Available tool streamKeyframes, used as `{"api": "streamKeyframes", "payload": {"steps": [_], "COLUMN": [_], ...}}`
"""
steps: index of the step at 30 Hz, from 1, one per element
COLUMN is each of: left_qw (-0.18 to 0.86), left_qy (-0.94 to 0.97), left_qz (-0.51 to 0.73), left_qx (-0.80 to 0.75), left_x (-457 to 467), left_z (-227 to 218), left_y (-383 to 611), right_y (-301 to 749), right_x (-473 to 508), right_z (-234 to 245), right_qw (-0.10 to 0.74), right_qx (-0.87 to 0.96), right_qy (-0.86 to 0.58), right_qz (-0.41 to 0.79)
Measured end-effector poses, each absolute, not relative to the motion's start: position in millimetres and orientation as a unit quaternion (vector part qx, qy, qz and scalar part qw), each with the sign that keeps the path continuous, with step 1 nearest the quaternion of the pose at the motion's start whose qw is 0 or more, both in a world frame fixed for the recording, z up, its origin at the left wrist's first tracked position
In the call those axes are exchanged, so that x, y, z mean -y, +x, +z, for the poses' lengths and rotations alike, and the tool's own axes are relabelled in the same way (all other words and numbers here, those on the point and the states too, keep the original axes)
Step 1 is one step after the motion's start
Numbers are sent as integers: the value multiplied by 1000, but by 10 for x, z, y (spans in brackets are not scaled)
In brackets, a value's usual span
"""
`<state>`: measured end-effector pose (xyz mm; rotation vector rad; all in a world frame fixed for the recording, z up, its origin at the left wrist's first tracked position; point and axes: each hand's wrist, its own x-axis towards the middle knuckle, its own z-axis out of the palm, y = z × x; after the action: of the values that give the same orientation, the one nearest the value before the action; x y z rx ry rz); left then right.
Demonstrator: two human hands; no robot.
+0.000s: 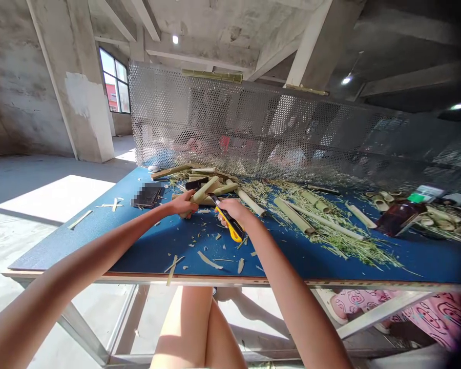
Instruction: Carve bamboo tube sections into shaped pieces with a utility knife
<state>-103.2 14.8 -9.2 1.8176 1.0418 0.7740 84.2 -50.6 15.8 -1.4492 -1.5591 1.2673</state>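
Note:
My left hand [184,203] is closed around a pale bamboo piece [206,188], which slants up and away from me. In my right hand [233,210] is a yellow and black utility knife [236,232]. Its front end reaches toward the bamboo piece; whether the blade touches it I cannot tell. Just behind both hands lies a pile of bamboo pieces [203,170]. Thin bamboo shavings [209,260] are scattered over the blue tabletop [134,259] in front of me.
A dark phone-like object [148,196], partly blurred, lies to the left. Bamboo tubes [294,215] and green shavings [346,236] spread to the right, beside a dark bottle [397,218]. A perforated metal screen [234,123] closes the table's back. Another person's patterned clothing [422,312] shows lower right.

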Motion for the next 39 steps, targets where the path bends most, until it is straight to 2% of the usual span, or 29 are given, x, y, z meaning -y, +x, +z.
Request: {"api": "streamKeyframes", "payload": {"steps": [7,16,22,27,32,35,39], "left_qw": [296,136,46,12,21,64,186], "left_qy": [788,844,857,868,865,858,832], "left_qz": [322,289,214,128,94,94,97], "left_qx": [-433,-431,-466,-479,-492,-501,-513], "left_x": [-88,-40,-33,-50,-44,-32,-40], "left_z": [-29,9,-5,-51,-38,8,93], "left_y": [-1178,-1180,-1195,-1208,-1197,-1219,-1313], "right_y": [836,625,620,543,454,389,387], "right_x": [652,715,747,688,673,702,738], "right_z": [60,111,79,-74,-91,-72,-58], "right_qw": [417,390,344,275,203,163,131], "right_qx": [529,520,559,618,691,731,755], "right_qy": [-562,-522,-543,-585,-622,-637,-641], "right_qz": [480,553,523,448,308,182,33]}}
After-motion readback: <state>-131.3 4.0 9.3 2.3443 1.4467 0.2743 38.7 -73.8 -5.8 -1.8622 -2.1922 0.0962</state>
